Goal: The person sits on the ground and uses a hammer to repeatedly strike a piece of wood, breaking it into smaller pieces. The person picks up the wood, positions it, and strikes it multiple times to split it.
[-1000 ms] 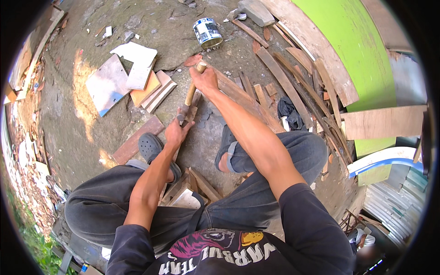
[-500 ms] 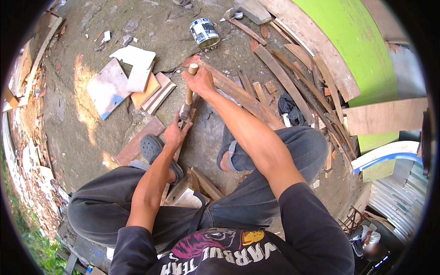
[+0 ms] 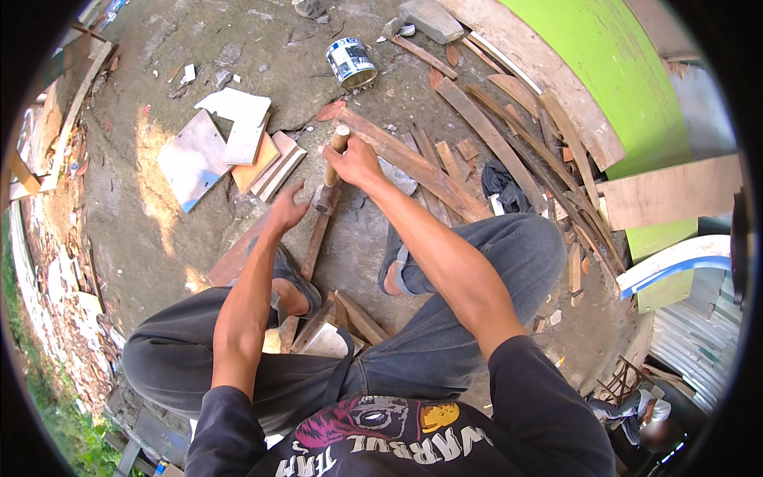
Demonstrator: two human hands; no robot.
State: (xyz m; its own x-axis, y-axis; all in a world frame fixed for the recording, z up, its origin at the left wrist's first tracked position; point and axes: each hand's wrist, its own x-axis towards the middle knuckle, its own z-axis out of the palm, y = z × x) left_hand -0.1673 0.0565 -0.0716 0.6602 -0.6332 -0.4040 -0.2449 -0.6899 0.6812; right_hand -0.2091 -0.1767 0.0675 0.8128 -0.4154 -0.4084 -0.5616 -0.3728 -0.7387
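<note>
My right hand [image 3: 354,163] grips the wooden handle of a hammer [image 3: 332,168], whose metal head rests low on a narrow wooden strip [image 3: 314,246] that runs toward me on the ground. Beside the hammer head is my left hand [image 3: 286,208], fingers spread, at the upper end of that strip; whether it presses on the wood I cannot tell. I am squatting, with sandalled feet [image 3: 395,266] on either side of the strip.
Flat board and tile pieces [image 3: 230,143] lie to the left. A metal can [image 3: 350,62] stands farther off. Long wooden slats [image 3: 477,135] pile up to the right against a green wall [image 3: 628,87]. More offcuts [image 3: 334,326] lie between my legs.
The hammer head has dropped from near my left hand's grip down onto the strip. My left hand has let go and opened beside it.
</note>
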